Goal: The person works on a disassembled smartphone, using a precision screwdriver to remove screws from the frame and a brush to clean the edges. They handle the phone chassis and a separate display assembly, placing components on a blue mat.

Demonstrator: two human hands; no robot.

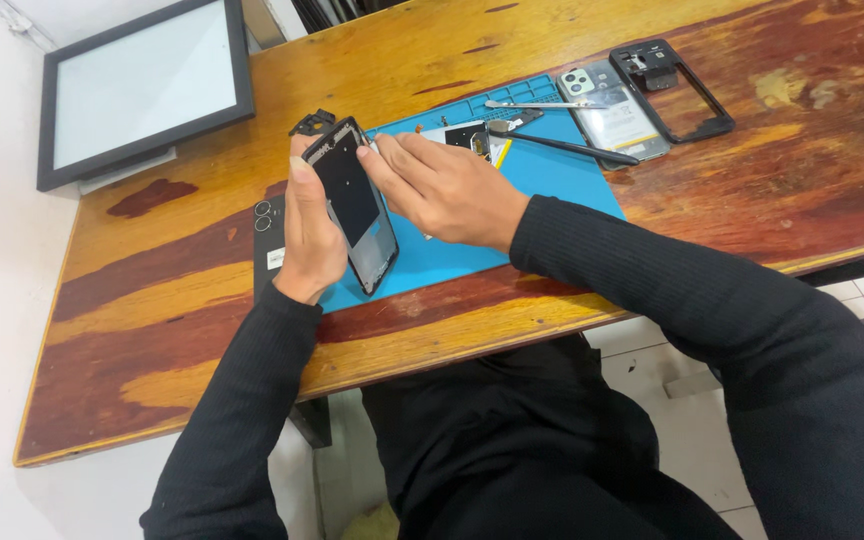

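Observation:
My left hand (pixel 308 235) holds an opened phone body (pixel 355 203) upright and tilted above the blue work mat (pixel 562 180), thumb on its upper left edge. My right hand (pixel 447 190) rests beside it with fingertips pinched at the phone's top right corner; whether a small tool or part is between them cannot be seen. Both arms wear black sleeves.
On the mat lie tweezers (pixel 542 104), a dark pry tool (pixel 567 146) and a small part (pixel 472 137). A phone back cover (pixel 614 115) and a black frame (pixel 674 88) lie at the far right. Another dark phone (pixel 267 245) sits left of the mat. A framed panel (pixel 142 85) stands at the table's far left corner.

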